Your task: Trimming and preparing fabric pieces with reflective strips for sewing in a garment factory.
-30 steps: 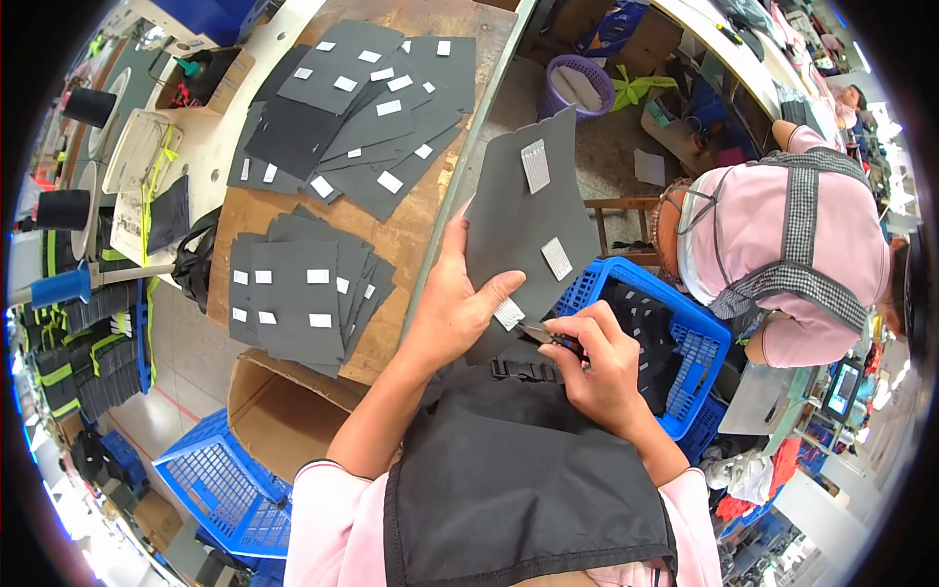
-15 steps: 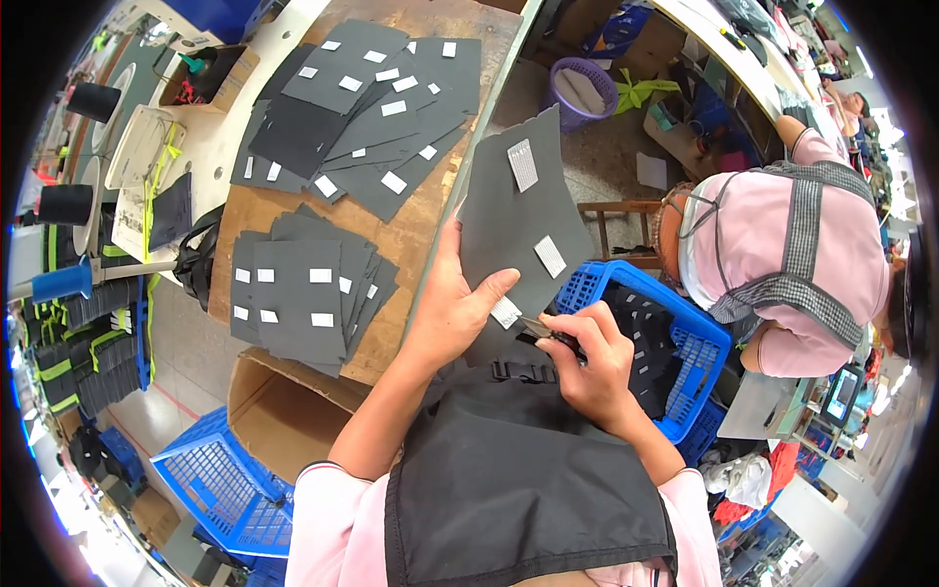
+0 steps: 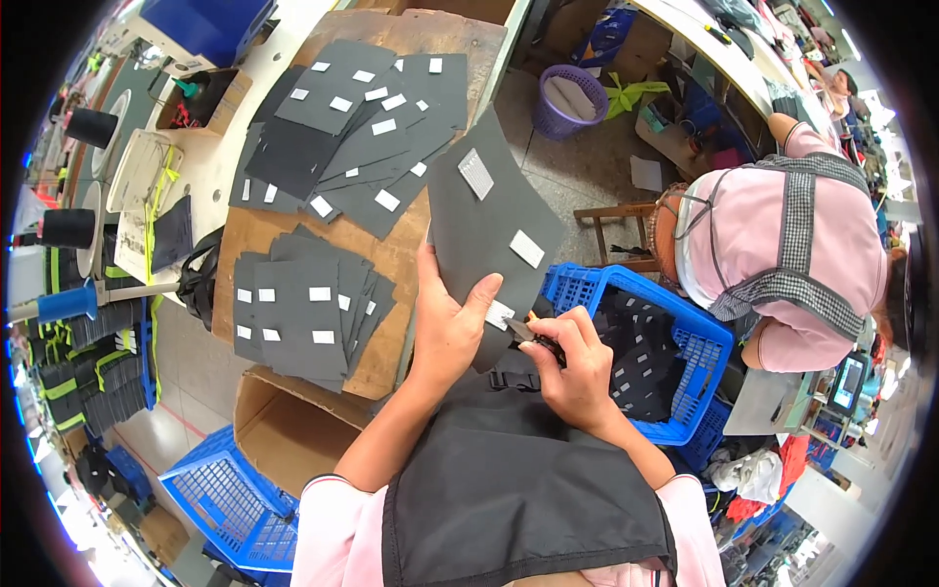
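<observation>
My left hand (image 3: 452,321) grips a dark grey fabric panel (image 3: 492,223) by its lower left edge, thumb on top. White rectangular patches show on the panel, and it is tilted up in front of me. In my closed right hand (image 3: 577,367) are small black-handled thread snips (image 3: 521,331). Their metal tip is at the lowest white patch (image 3: 499,314), near the panel's bottom edge. I cannot tell whether the blades touch it. My fingers partly cover the handle.
Similar grey panels lie in a far pile (image 3: 352,127) and a near pile (image 3: 293,303) on the wooden table (image 3: 386,364). A blue basket (image 3: 699,367) at right holds dark pieces. A cardboard box (image 3: 284,421) stands at lower left. A co-worker (image 3: 743,235) sits at right.
The panel and my left hand have shifted slightly left and the panel leans more leftward. The snips' metal blades now show more plainly at the lowest patch. The whole view has shifted a little.
</observation>
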